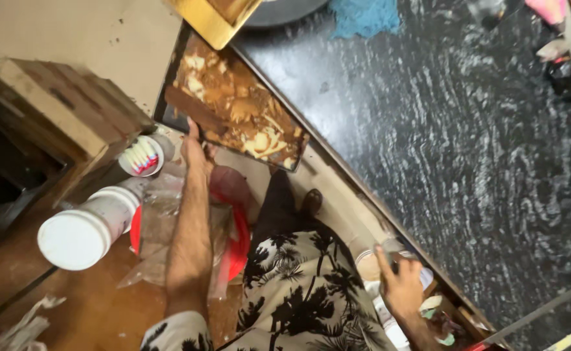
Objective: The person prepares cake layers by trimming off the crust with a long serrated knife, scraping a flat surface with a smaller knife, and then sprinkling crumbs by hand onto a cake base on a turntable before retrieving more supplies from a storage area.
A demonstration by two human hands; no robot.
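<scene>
My left hand (195, 151) grips the near edge of a dark baking tray (171, 78). The tray is tilted and holds brown and cream food scraps (246, 114). Below it stands a red bin (238, 250) lined with a clear plastic bag (158, 221). My right hand (400, 286) is low at the right, beside a round beige-topped container (366, 264) among other small items below the counter edge. Its fingers are curled, and what they hold is unclear.
A black speckled counter (467, 143) fills the right side, with a blue cloth (363, 16) at its far end. A yellow board (208, 21) lies above the tray. A white plastic jar (84, 231), a small white cup (141, 156) and a wooden block (58, 104) stand at left.
</scene>
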